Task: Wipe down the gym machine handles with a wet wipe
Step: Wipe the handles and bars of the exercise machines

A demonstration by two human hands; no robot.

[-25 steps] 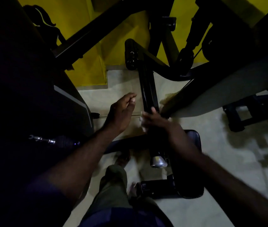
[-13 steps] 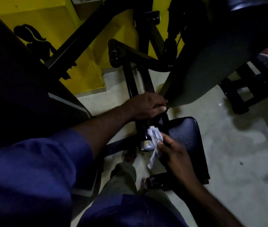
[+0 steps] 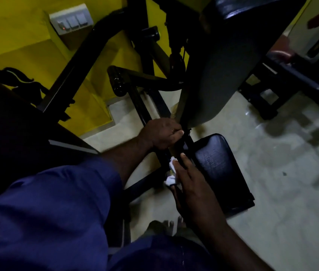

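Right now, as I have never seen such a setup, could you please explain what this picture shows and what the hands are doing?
This is one picture, from a camera worn on a person's head, looking down at their own hands; there is no robot. The dark frame is a gym machine with a black seat pad and a larger back pad, on a pale floor by a yellow wall. The left hand grips a black handle bar. Just below it, the right hand holds a crumpled white wet wipe against that bar.
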